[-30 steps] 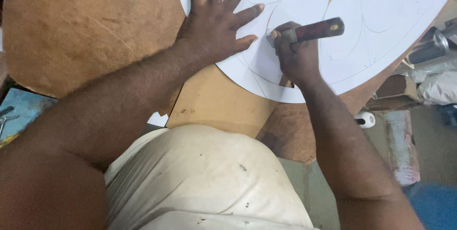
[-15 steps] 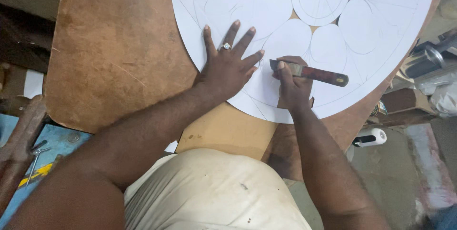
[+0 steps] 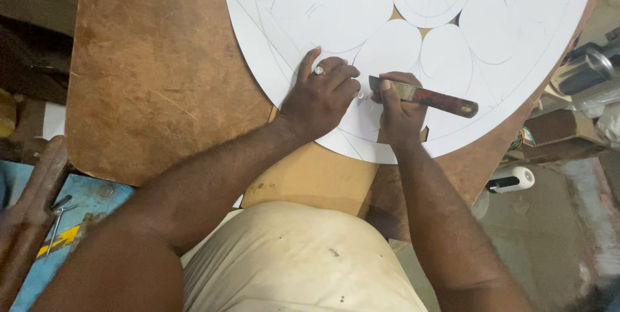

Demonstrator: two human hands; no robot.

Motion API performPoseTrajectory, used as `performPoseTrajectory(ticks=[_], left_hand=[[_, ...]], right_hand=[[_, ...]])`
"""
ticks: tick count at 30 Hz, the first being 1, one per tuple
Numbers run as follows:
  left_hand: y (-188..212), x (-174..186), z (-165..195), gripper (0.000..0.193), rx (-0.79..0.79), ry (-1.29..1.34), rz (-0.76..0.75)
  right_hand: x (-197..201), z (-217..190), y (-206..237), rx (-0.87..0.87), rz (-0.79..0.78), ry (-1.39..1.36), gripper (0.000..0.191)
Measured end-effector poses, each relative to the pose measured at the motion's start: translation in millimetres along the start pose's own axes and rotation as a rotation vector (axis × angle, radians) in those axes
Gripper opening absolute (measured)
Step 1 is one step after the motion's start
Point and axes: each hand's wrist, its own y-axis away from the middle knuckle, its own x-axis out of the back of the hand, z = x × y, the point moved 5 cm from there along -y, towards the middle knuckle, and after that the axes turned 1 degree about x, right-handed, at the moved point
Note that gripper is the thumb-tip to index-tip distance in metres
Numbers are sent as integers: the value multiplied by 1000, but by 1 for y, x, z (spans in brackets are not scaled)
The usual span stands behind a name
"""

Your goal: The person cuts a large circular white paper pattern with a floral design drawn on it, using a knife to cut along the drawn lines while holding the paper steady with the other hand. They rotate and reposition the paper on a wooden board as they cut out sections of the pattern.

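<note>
A large round white sheet (image 3: 510, 34) with pencilled oval petal shapes lies on a brown board (image 3: 155, 86). My left hand (image 3: 321, 95), a ring on one finger, rests on the sheet's near edge with its fingers curled, pressing it down. My right hand (image 3: 397, 115) grips a cutting tool (image 3: 426, 97) with a dark red-brown handle and a flat metal blade. The blade tip touches the sheet right beside my left fingertips. The handle points to the right.
A metal can (image 3: 584, 70) and wrapped items sit at the right edge. A white cylinder with a black end (image 3: 513, 179) lies below the board on the right. At the lower left are a blue surface (image 3: 71, 221) and a rusty metal bar (image 3: 29, 215).
My left hand's fingers, spread flat before, have curled in toward the blade. The right hand and tool have stayed at the same petal. The view has shifted so the sheet sits higher.
</note>
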Motion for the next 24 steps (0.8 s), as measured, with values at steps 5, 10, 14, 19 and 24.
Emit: performPoseTrajectory(ticks=[5, 10, 14, 19, 24], left_hand=[[14, 11, 1, 22, -106, 133, -181], [22, 18, -7, 28, 34, -158, -203], [19, 13, -9, 45, 54, -250, -254], [17, 8, -10, 55, 77, -242, -346], [19, 8, -5, 59, 63, -265, -389]], right_hand=[[2, 3, 0, -23, 15, 4, 19], [0, 3, 0, 7, -18, 10, 19], [-1, 2, 0, 26, -23, 83, 19], [-5, -3, 0, 25, -25, 100, 21], [-5, -12, -1, 35, -84, 283, 23]])
